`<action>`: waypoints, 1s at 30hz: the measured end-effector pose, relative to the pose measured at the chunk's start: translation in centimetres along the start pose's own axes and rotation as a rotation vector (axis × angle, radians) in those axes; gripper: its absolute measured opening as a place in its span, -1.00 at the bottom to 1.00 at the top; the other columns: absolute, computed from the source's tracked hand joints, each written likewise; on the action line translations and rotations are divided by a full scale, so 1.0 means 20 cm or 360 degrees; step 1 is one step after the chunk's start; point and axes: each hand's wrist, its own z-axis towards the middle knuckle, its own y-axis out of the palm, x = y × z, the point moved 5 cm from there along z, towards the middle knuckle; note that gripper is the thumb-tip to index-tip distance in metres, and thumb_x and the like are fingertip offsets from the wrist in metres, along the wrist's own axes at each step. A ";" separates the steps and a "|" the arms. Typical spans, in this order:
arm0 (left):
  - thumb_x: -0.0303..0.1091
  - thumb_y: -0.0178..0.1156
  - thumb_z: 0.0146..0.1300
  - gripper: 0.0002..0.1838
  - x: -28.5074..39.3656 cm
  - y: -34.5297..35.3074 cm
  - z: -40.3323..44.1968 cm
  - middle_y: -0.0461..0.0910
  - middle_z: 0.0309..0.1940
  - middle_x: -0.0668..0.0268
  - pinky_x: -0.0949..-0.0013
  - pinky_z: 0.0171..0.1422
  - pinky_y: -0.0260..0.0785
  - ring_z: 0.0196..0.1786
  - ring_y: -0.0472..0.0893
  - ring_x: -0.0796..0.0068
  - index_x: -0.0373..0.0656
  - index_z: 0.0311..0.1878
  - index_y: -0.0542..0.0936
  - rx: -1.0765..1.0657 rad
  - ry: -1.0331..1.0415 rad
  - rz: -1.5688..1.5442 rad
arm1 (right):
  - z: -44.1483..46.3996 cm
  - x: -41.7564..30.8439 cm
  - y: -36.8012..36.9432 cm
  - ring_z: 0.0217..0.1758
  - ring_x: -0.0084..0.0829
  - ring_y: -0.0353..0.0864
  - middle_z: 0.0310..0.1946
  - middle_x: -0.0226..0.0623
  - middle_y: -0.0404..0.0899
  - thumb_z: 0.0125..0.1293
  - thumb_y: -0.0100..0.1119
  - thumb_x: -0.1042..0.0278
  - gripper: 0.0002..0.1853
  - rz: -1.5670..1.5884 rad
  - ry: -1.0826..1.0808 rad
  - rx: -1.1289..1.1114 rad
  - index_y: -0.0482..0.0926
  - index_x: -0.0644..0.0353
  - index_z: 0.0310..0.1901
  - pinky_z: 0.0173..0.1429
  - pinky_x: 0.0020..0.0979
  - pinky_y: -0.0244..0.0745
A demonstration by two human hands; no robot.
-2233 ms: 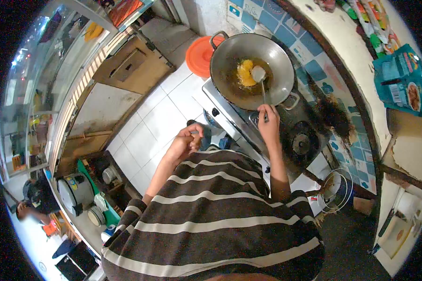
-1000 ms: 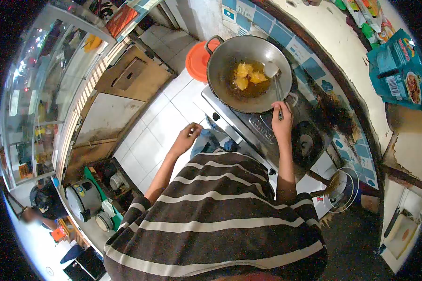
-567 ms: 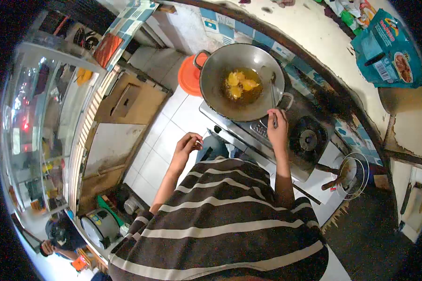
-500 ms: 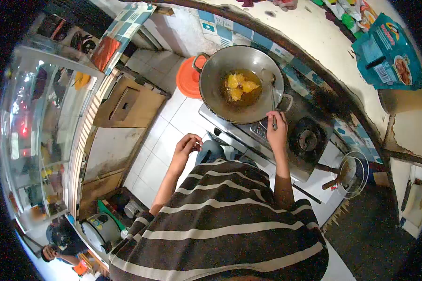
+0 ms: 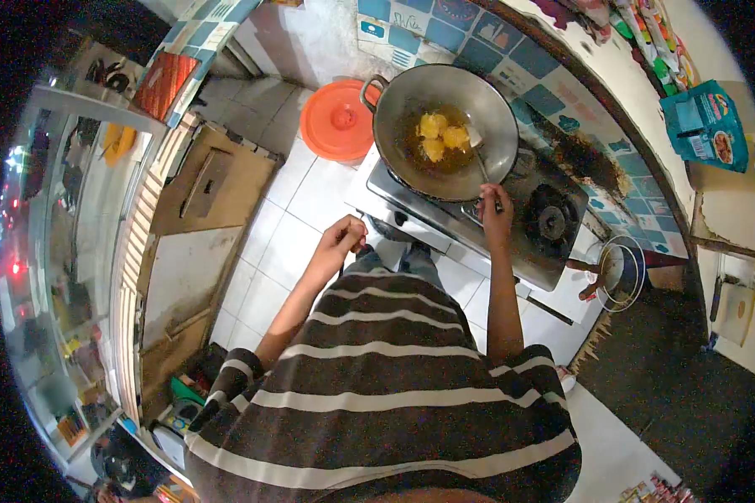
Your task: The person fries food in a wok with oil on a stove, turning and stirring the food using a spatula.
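Taking twelve as straight ahead of your chest, your striped shirt [image 5: 386, 373] fills the near view; your left hand [image 5: 342, 238] is out at eleven, in the air over the floor tiles [image 5: 264, 289], its fingers drawn together and curled in toward the palm; your right hand [image 5: 495, 205] is at one, well apart from the left, its fingers clamped on the handle of a metal spoon [image 5: 482, 164]; the spoon slants up past the pan's near rim, its head at three o'clock inside, right beside the food, though you cannot tell whether they touch.

The pan [image 5: 488, 99] is between twelve and one, on the stove [image 5: 453, 220]; the yellow food [image 5: 434, 127] lies in a few lumps near its middle, in brownish liquid; the stove's other burner [image 5: 551, 220] shows between one and two, to the right of your right hand; an orange lid [image 5: 340, 121] is just past the pan's nine o'clock side; a worn cabinet [image 5: 197, 268] is at ten; farthest out, a teal packet [image 5: 703, 126] is at two, beyond the tiled wall [image 5: 533, 59].
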 end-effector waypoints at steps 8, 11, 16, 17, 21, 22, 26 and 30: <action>-0.17 -0.03 0.44 -0.72 -0.13 -0.09 -0.01 0.37 -0.49 0.45 0.55 -0.26 0.21 -0.41 0.32 0.66 -0.17 -0.31 0.44 -0.0198 -0.0071 -0.0110 | -0.10 0.02 0.06 -0.46 -0.64 0.47 -0.45 -0.45 0.54 0.39 0.09 0.12 -0.72 0.0387 0.0386 0.0101 0.57 0.19 -0.15 -0.46 -0.57 0.34; -0.26 -0.01 0.41 -0.79 -0.12 -0.12 0.00 0.41 -0.49 0.45 0.61 -0.32 0.21 -0.43 0.35 0.70 -0.20 -0.26 0.47 -0.0182 0.0011 -0.0132 | -0.07 0.15 -0.04 -0.38 -0.63 0.49 -0.44 -0.42 0.56 0.41 0.06 0.12 -0.70 -0.0169 -0.0042 0.0199 0.57 0.22 -0.18 -0.32 -0.57 0.38; -0.26 0.01 0.40 -0.79 -0.02 -0.15 -0.03 0.38 -0.51 0.47 0.59 -0.34 0.17 -0.45 0.31 0.70 -0.19 -0.29 0.47 -0.0057 0.0103 -0.0144 | -0.10 -0.42 -0.04 -0.26 -0.55 0.52 -0.39 -0.33 0.60 0.44 0.01 0.22 -0.70 -0.0715 -0.0208 -0.0094 0.57 0.31 -0.28 -0.08 -0.50 0.39; -0.25 0.01 0.40 -0.78 -0.02 -0.15 -0.02 0.37 -0.52 0.47 0.59 -0.34 0.17 -0.45 0.31 0.70 -0.19 -0.29 0.47 -0.0018 0.0112 -0.0124 | -0.07 -0.43 -0.06 -0.26 -0.54 0.52 -0.39 -0.33 0.60 0.44 0.01 0.24 -0.70 -0.0723 -0.0236 -0.0094 0.56 0.32 -0.29 -0.06 -0.49 0.39; -0.29 0.11 0.35 -0.83 0.01 -0.09 -0.02 0.32 -0.55 0.54 0.60 -0.37 0.12 -0.48 0.26 0.73 -0.15 -0.33 0.45 0.0183 0.0131 -0.0089 | 0.08 -0.37 -0.13 -0.28 -0.49 0.49 -0.40 -0.33 0.58 0.42 0.01 0.29 -0.74 -0.0679 -0.0398 -0.0085 0.52 0.33 -0.31 -0.03 -0.45 0.39; -0.31 0.13 0.34 -0.84 0.02 -0.05 -0.01 0.32 -0.56 0.55 0.60 -0.38 0.10 -0.49 0.25 0.73 -0.13 -0.34 0.44 0.0221 0.0157 -0.0084 | 0.11 -0.39 -0.13 -0.30 -0.48 0.48 -0.41 -0.33 0.56 0.42 0.00 0.30 -0.75 -0.0678 -0.0514 -0.0118 0.52 0.32 -0.30 -0.03 -0.45 0.39; -0.30 0.14 0.31 -0.84 0.05 0.10 0.02 0.32 -0.51 0.54 0.57 -0.32 0.12 -0.43 0.27 0.71 -0.07 -0.34 0.40 0.0376 0.0151 -0.0157 | 0.22 -0.32 -0.16 -0.33 -0.43 0.46 -0.42 -0.31 0.52 0.42 -0.01 0.33 -0.80 -0.0646 -0.0729 -0.0178 0.50 0.29 -0.29 -0.06 -0.44 0.38; -0.33 0.12 0.31 -0.88 0.07 0.25 0.03 0.35 -0.49 0.51 0.56 -0.31 0.16 -0.42 0.31 0.70 -0.08 -0.31 0.40 0.0432 0.0150 -0.0207 | 0.27 -0.30 -0.18 -0.16 -0.32 0.60 -0.29 -0.22 0.63 0.33 0.05 0.38 -0.87 -0.0572 -0.0375 -0.0390 0.55 0.23 -0.23 0.03 -0.35 0.43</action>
